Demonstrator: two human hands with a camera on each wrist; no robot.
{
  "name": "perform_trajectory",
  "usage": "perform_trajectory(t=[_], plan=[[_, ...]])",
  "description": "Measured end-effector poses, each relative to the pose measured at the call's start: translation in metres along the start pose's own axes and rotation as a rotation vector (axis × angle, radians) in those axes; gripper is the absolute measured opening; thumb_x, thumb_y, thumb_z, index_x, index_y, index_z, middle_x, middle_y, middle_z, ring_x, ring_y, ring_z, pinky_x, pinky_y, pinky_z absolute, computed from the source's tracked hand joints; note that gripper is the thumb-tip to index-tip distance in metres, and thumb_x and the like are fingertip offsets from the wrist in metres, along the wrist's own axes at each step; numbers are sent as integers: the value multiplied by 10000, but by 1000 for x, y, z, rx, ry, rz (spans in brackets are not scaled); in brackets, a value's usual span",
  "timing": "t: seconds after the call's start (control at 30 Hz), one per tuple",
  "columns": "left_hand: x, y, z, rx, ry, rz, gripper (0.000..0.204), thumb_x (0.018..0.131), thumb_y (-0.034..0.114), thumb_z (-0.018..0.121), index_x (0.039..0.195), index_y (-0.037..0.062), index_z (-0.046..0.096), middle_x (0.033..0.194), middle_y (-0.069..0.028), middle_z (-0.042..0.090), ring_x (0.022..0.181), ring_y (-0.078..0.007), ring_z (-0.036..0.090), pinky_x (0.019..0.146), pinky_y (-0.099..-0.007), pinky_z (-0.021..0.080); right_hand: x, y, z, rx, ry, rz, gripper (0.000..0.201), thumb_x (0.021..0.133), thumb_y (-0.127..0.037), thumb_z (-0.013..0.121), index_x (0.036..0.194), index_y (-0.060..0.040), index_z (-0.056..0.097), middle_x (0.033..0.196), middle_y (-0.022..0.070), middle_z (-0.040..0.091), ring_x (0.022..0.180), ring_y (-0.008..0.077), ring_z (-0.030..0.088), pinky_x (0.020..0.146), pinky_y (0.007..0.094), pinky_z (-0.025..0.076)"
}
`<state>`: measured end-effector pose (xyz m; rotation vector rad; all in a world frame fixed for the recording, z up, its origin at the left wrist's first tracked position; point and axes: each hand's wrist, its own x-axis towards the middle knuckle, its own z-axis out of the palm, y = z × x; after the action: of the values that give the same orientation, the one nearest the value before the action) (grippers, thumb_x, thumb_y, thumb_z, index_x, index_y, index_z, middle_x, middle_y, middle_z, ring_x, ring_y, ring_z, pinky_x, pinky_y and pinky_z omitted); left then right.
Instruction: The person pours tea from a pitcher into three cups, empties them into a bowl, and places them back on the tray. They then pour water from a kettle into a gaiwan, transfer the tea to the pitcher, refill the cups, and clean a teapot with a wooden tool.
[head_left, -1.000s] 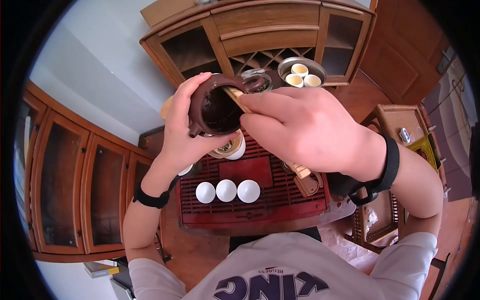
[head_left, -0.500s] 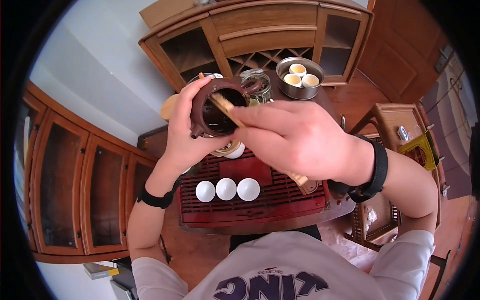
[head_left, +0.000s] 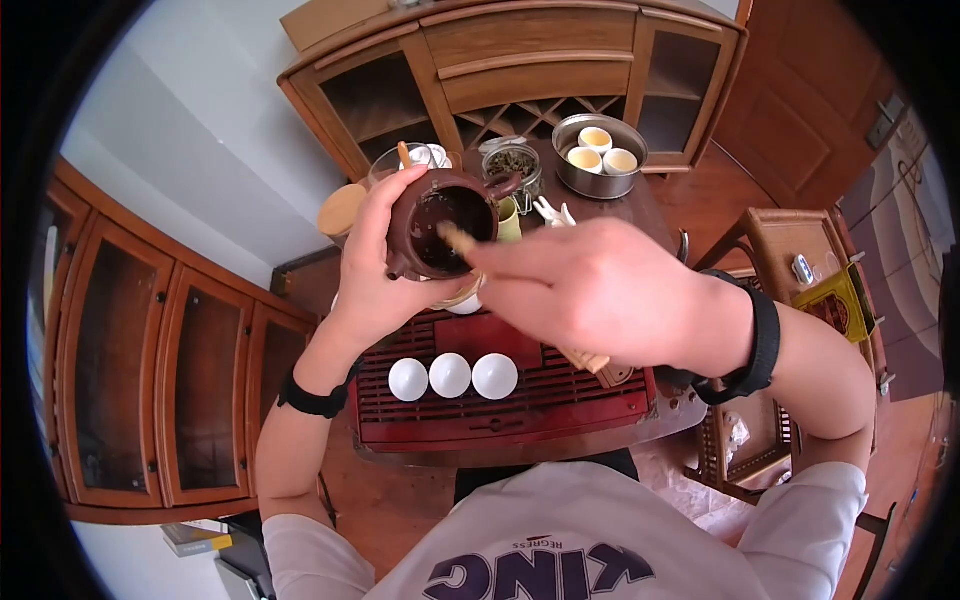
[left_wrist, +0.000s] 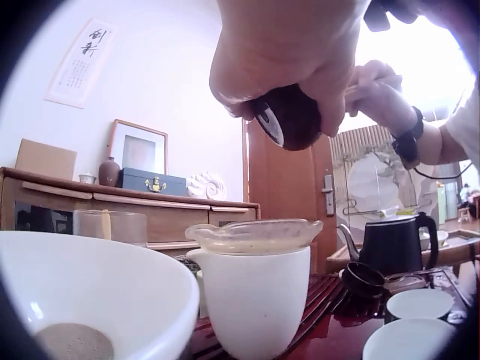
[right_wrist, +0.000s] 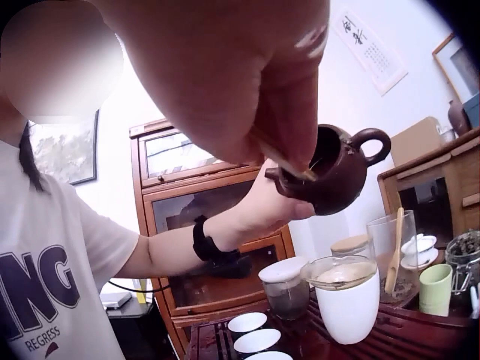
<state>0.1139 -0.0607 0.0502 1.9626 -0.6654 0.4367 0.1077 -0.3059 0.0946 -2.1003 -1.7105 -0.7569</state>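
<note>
My left hand (head_left: pixel 375 275) grips a dark brown clay teapot (right_wrist: pixel 345 187) by its body, lidless and tilted so its mouth faces me. Wet dark leaf bits cling inside it. Between thumb and fingers, my right hand (head_left: pixel 600 285) pinches wooden tea tongs (head_left: pixel 460 240), their tip at the teapot's mouth and their far end jutting out below the palm. Under the teapot stands a white pitcher (left_wrist: pixel 255 300) topped by a strainer (right_wrist: pixel 341 274). Three white cups (head_left: pixel 450 376) line up nearer me on the red slatted tea tray (head_left: pixel 480 435).
Behind the hands are a glass jar of tea leaves (head_left: pixel 513 163), a green cup (right_wrist: pixel 435 291) and a steel bowl (head_left: pixel 598 188) holding three cups. A black kettle (left_wrist: pixel 390 244) is at the right. Wooden cabinets (head_left: pixel 540 35) stand at the back and left.
The tongs' tip has moved from the teapot's upper rim down to the lower part of its mouth. The teapot has shifted slightly down; the right hand has moved a little left and down.
</note>
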Motion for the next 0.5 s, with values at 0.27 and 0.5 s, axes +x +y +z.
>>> perform_trajectory(t=[0.27, 0.5], plan=[[-2, -5, 4, 12, -48, -59, 948, 616, 15, 906, 1431, 78, 426, 1362, -93, 520, 1245, -210, 551, 1046, -344, 479, -2, 2, -3, 96, -81, 39, 95, 750, -109, 658, 783, -32, 614, 792, 95, 588, 738, 271, 669, 629, 366, 575], [-1, 2, 4, -62, -64, -82, 953, 631, 5, 901, 1444, 81, 410, 1378, -86, 513, 1260, -206, 545, 1065, -348, 470, 5, 3, -6, 276, -136, 88, 119, 756, -17, 682, 866, 9, 646, 985, 152, 684, 751, 316, 684, 640, 391, 561]])
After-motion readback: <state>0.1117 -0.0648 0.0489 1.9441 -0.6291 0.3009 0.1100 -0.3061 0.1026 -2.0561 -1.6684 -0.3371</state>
